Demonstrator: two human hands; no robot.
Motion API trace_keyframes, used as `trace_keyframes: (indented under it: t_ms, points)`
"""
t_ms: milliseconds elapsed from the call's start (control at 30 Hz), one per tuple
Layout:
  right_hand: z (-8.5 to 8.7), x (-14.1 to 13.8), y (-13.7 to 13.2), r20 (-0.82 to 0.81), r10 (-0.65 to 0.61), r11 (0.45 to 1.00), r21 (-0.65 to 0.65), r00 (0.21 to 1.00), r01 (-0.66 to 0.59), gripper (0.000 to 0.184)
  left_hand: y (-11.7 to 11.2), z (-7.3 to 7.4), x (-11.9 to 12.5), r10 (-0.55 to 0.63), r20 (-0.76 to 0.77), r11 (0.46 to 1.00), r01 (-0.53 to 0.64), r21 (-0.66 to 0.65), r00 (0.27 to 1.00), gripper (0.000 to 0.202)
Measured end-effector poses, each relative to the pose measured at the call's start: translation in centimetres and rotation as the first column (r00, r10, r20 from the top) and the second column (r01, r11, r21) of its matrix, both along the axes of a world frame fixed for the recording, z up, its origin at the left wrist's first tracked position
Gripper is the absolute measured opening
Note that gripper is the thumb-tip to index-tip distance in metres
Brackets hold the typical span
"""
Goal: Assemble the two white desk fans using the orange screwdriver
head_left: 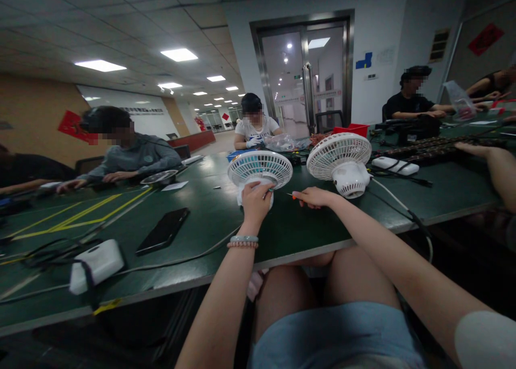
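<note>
My left hand (256, 198) is closed at the back of a white fan (260, 167), its fingers bent against the motor housing. The hand covers much of that housing, and a small dark thing shows at its fingertips, too small to name. Just to the right, my right hand (313, 197) grips a small screwdriver (295, 197) with an orange handle. Its thin tip points left toward the fan and stays apart from it. A second white fan (339, 162) stands to the right, tilted, with its vented motor housing facing me.
On the left lie a black phone (163, 230) and a white power adapter box (97, 265) with cables. Another white box (395, 166) sits right of the second fan. A red bin (350, 129) stands behind. Several people sit around the green table (209, 224).
</note>
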State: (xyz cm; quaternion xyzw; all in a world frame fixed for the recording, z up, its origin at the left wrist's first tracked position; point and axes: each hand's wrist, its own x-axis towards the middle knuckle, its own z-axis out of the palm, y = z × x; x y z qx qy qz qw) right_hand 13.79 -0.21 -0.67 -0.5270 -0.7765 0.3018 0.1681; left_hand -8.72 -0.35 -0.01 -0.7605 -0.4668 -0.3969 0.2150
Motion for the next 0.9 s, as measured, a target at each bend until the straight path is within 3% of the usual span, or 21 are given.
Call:
trace_keyframes:
  t_ms: [100, 300, 900]
  points:
    - [0.11, -0.21, -0.50, 0.029, 0.085, 0.996, 0.000, 0.996, -0.085, 0.061, 0.04, -0.04, -0.02, -0.002, -0.010, 1.000, 0.002, -0.003, 1.000, 0.022]
    - [0.15, -0.10, -0.53, 0.081, 0.115, 0.991, 0.059, 0.990, -0.120, 0.043, -0.10, -0.07, -0.02, -0.002, -0.035, 1.000, 0.002, 0.007, 0.999, 0.021]
    - [-0.15, -0.15, -0.20, 0.000, 0.082, 0.995, -0.057, 0.997, -0.081, 0.041, -0.45, 0.15, 0.17, 0.017, -0.024, 1.000, -0.018, -0.018, 1.000, 0.022]
